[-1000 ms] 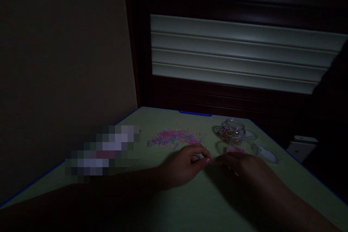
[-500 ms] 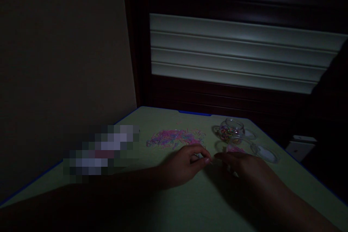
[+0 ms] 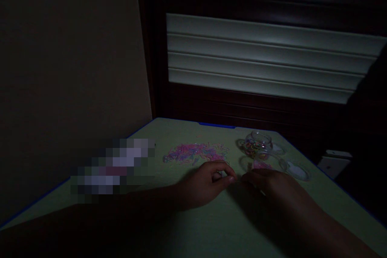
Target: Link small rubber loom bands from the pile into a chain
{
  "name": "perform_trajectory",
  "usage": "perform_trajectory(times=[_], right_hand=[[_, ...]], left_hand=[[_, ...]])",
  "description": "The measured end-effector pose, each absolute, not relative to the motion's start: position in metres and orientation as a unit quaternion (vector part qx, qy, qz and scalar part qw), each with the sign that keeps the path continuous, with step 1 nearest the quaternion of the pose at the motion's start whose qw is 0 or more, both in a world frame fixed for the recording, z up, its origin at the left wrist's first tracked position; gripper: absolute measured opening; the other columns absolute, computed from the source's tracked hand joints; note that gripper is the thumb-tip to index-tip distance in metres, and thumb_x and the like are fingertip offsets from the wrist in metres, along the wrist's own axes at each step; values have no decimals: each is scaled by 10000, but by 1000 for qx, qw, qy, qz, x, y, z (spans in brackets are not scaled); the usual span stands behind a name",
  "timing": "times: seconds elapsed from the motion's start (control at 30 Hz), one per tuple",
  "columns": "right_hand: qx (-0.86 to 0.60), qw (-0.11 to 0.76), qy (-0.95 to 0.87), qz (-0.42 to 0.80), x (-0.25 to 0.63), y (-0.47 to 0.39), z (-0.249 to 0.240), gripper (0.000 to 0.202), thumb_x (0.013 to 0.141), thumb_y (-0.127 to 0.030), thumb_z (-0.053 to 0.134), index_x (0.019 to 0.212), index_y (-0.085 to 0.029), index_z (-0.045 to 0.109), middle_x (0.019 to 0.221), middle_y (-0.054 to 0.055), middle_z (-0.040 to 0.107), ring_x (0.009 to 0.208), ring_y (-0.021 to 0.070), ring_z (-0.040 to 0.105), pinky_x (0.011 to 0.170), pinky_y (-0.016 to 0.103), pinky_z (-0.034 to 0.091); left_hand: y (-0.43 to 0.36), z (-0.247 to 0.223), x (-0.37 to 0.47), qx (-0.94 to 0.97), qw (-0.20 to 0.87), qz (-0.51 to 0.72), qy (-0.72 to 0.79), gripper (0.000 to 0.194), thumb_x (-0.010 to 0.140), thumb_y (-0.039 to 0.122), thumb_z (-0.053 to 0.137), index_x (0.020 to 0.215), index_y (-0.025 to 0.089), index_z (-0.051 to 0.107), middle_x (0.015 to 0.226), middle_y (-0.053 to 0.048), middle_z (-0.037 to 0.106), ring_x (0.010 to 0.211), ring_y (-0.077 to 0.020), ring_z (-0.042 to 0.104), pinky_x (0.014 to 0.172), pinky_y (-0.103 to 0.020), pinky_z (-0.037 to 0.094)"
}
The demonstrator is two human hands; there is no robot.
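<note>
Rubber bands (image 3: pixel 196 152) lie heaped beyond the left hand (image 3: pixel 205 185), its thumb and forefinger pressed together; whether the right hand (image 3: pixel 276 189) pinches anything, I can't tell.

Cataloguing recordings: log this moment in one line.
left hand: pinched, contents unclear; right hand: close by, grip unclear; colorful strands: heaped on table; rear jar: open
</note>
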State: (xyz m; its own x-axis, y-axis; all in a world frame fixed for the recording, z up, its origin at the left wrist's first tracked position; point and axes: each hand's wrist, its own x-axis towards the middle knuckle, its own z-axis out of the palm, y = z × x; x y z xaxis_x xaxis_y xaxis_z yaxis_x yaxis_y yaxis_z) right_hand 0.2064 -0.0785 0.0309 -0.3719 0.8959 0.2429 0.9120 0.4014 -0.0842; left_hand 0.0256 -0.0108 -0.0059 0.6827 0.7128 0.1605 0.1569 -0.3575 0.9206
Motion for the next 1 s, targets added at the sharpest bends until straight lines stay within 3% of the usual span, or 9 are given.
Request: perform_trajectory(times=[0.23, 0.47, 0.7, 1.0], right_hand=[[-556, 144, -818, -27, 205, -82, 33, 188, 751, -99, 440, 764, -207, 593, 699, 2, 592, 576, 114, 532, 535, 215, 332], [-555, 143, -819, -31, 203, -83, 36, 195, 714, -61, 451, 729, -194, 592, 693, 4, 597, 564, 107, 530, 527, 207, 329], [-542, 151, -825, -49, 204, -83, 35, 240, 710, -27, 429, 756, -194, 595, 691, 2, 587, 586, 108, 541, 548, 205, 342], [-563, 150, -806, -106, 205, -83, 36, 193, 781, -92, 439, 778, -198, 600, 734, 26, 604, 683, 157, 561, 612, 252, 368]], left_hand=[[-8, -12, 25, 784, 447, 325, 281, 179, 820, 330, 503, 862, 178, 588, 803, 10, 527, 533, -51, 434, 459, -175, 313], [-12, -4, 25, 823, 349, 354, 274, 141, 837, 238, 468, 831, 180, 596, 846, -1, 562, 773, -110, 525, 652, -203, 404], [-13, -3, 25, 827, 336, 347, 287, 150, 838, 229, 454, 833, 177, 595, 838, -1, 574, 729, -107, 516, 627, -209, 396], [-12, -7, 24, 820, 349, 331, 310, 166, 842, 281, 445, 865, 183, 577, 820, 13, 564, 626, -84, 484, 550, -195, 367]])
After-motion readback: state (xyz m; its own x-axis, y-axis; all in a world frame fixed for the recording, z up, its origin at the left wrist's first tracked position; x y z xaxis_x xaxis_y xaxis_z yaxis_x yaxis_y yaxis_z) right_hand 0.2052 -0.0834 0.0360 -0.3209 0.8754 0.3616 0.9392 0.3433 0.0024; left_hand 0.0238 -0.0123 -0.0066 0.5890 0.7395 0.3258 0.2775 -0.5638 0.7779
